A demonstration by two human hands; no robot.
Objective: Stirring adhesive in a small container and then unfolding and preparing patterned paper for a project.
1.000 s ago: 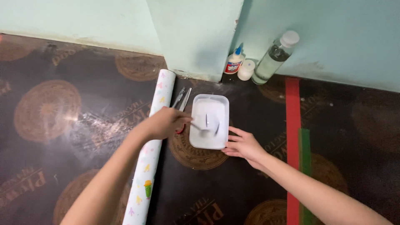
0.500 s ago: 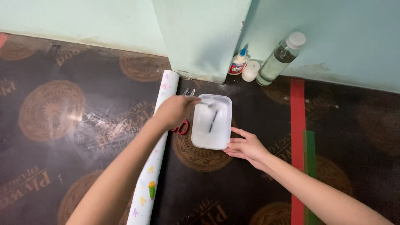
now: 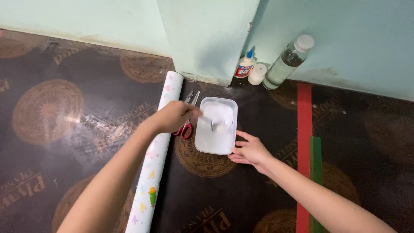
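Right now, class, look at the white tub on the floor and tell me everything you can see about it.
The tub is a shallow rectangular container with rounded corners, seemingly translucent white plastic, lying open and flat on the dark patterned floor. It holds a white substance. The left hand holds a thin tool dipped into it; the right hand steadies its near right corner. Red-handled scissors and a paper roll lie to its left.

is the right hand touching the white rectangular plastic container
Touching. The head view shows the right hand with its fingers pressed against the bottom right corner of the white rectangular plastic container, with no gap between them.
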